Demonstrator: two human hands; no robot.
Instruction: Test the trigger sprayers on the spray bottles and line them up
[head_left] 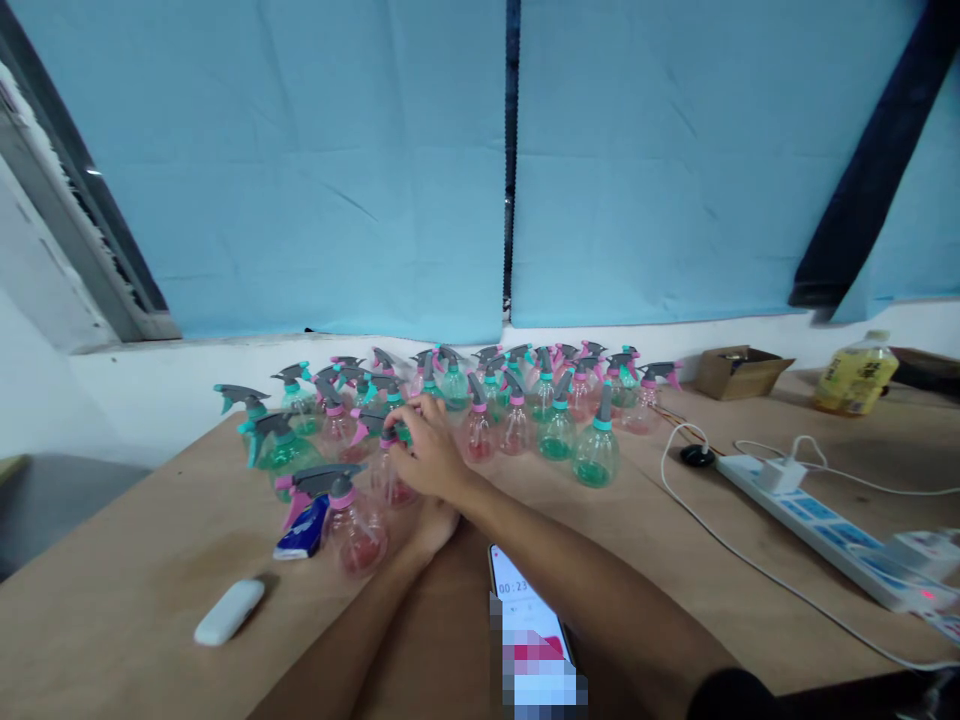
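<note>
My right hand (431,445) is closed, its fingers bent round the sprayer top of a clear spray bottle (391,480) with a pink collar and some red liquid. Low against that bottle's right side is my left hand (435,525); the right hand and forearm hide its fingers. In front and to the left stands another pink-collared spray bottle (358,535), holding red liquid. Just beyond my hands are a red spray bottle (478,430) and, farther right, a green one (596,460) with a turquoise collar. Several more pink and green bottles stand upright behind.
A phone (525,600) showing a timer lies below my right forearm. To the left are a blue packet (304,528) and a white case (229,612). A power strip (817,525) with cables, a cardboard box (739,375) and a yellow-labelled bottle (855,378) occupy the right.
</note>
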